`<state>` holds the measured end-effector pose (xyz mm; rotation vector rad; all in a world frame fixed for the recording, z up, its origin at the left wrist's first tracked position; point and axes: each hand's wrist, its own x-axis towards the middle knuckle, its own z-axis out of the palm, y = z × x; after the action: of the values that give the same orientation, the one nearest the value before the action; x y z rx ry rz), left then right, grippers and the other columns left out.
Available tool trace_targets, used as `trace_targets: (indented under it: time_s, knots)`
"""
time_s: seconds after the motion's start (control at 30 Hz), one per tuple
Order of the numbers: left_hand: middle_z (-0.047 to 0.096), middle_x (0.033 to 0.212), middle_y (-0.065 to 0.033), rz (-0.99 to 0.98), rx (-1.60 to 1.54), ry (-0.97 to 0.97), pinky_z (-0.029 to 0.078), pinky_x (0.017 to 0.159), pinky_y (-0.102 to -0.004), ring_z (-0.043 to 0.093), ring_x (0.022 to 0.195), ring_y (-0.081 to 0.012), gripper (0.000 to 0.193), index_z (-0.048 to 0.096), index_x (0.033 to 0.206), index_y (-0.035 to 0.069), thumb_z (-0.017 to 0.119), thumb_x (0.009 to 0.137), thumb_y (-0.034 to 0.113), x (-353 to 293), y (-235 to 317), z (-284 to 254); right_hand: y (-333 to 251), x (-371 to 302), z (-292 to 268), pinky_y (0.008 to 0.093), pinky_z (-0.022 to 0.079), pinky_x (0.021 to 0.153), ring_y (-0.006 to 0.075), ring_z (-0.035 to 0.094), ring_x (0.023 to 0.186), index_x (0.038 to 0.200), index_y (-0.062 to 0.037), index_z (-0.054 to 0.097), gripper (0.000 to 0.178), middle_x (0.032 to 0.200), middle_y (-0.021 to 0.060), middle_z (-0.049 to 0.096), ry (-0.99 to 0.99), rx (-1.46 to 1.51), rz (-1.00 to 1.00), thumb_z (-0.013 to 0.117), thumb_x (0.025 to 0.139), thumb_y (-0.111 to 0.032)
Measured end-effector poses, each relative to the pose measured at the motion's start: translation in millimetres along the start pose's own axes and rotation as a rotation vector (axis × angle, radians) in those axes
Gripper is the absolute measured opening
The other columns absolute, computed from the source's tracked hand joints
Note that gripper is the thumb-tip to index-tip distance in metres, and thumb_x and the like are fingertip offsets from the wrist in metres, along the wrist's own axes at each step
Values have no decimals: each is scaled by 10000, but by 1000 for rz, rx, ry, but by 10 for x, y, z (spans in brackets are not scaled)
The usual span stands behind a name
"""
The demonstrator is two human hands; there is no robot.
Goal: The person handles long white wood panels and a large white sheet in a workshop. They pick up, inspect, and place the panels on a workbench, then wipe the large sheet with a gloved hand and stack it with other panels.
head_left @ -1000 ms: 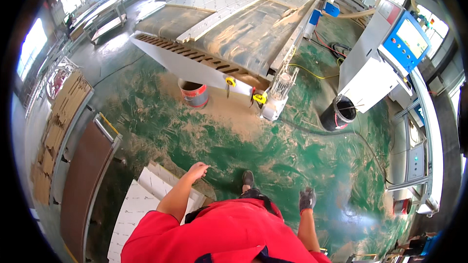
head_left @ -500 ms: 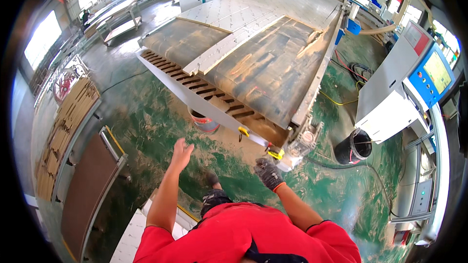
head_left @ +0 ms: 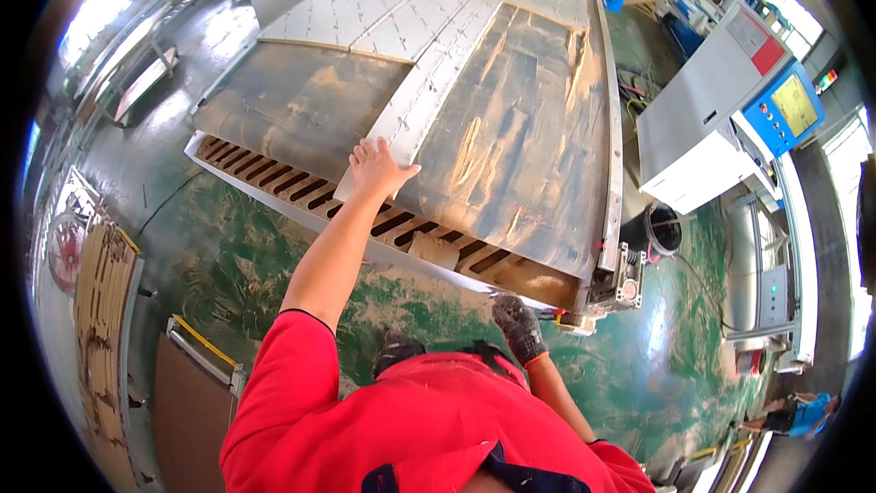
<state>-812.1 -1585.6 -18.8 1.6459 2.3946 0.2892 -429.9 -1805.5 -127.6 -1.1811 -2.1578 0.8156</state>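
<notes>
My bare left hand (head_left: 374, 169) rests on the near end of a long white board strip (head_left: 415, 114). Its fingers are spread over the strip and the thumb sticks out to the right. The strip lies across the dusty dark bed of a large machine table (head_left: 525, 141), its near end by the slotted front trough (head_left: 301, 190). My right hand (head_left: 518, 327), in a dark grey glove, is low beside the table's front edge. Its fingers look curled in, and whatever they may hold is hidden.
White patterned sheet (head_left: 365, 5) covers the bed's far part. Right stand a grey control cabinet (head_left: 698, 110) with a blue panel and a black bucket (head_left: 659, 231). Stacked brown strips (head_left: 96, 310) and a brown board (head_left: 192, 402) are left. A person in blue (head_left: 808, 415) is far right.
My left hand has moved forward from over the floor onto the white strip. I am closer to the table, and the view has shifted. My right hand remains near the front edge.
</notes>
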Motion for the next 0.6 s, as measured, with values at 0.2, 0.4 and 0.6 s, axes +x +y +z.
trace_targets:
  time_s: [0.2, 0.4, 0.6]
  knots:
    - [255, 1512, -341, 34, 8, -29, 187, 1184, -510, 243, 1424, -474, 959, 318, 1487, 13, 701, 801, 563, 60, -179, 82, -469, 914, -38, 365, 521, 840, 316, 655, 927, 1104, -56, 644, 206, 1005, 157, 679, 62, 161, 263, 653, 903, -99]
    - [257, 1488, -350, 132, -65, 85, 190, 1164, -546, 267, 1386, -469, 852, 370, 1431, 12, 742, 800, 445, -318, -286, 72, -642, 2117, -241, 387, 525, 827, 343, 650, 922, 1094, -46, 636, 180, 991, 155, 680, 49, 278, 271, 627, 925, -106]
    - [558, 1212, -164, 221, -323, 267, 386, 1002, -471, 515, 1150, -325, 459, 543, 1227, 48, 699, 879, 304, -1449, -866, -89, -440, 3523, 97, 444, 512, 885, 384, 611, 1003, 1120, -59, 653, 229, 1103, 168, 643, 198, -557, -679, 631, 913, -154]
